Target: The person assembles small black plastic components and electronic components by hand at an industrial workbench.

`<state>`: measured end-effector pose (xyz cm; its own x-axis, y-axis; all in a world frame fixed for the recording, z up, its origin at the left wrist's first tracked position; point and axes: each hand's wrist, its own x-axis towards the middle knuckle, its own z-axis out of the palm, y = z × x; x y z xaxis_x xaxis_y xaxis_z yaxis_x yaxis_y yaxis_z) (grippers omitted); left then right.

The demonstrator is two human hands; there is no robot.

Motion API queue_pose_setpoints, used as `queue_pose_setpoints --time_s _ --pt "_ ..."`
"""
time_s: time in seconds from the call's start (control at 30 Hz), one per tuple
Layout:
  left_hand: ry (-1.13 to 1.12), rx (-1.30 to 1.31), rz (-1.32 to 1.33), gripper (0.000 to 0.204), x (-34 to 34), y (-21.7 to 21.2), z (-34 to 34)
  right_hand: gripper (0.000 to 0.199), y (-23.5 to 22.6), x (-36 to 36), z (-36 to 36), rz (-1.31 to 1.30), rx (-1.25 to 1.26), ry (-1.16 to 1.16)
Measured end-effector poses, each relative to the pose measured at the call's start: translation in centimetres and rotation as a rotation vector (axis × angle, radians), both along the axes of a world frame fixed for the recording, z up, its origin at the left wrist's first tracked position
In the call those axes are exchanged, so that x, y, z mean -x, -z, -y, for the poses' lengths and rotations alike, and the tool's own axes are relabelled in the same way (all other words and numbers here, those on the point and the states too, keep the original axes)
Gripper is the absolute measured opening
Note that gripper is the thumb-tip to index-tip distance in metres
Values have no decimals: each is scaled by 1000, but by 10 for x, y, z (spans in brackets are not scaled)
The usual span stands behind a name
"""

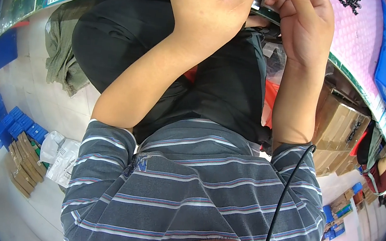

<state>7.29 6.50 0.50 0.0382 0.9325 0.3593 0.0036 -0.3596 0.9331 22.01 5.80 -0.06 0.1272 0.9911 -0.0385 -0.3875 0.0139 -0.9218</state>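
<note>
Both bare forearms rise from the striped short sleeves toward the top edge of the view. Left hand (208, 11): back toward the camera, fingers curled inward, thumb extended to the right. Right hand (306, 26): raised close beside it, fingers bent, tips partly cropped.

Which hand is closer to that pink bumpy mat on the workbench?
The right hand. It is raised at the bench edge, right beside the pink mat. The left hand is further away, on the other side of the small dark part both hands hold.
</note>
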Motion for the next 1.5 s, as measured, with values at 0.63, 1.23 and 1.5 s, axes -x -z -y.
queue_pose_setpoints --time_s 0.63,1.23,1.5 --pt "68 258 62 17 4 11 1 12 -14 -5 20 292 101 -4" --pt "259 -14 141 24 7 24 20 22 -11 -18 59 448 -160 51" --pt "335 75 138 19 11 19 28 21 -13 -40 73 270 61 42"
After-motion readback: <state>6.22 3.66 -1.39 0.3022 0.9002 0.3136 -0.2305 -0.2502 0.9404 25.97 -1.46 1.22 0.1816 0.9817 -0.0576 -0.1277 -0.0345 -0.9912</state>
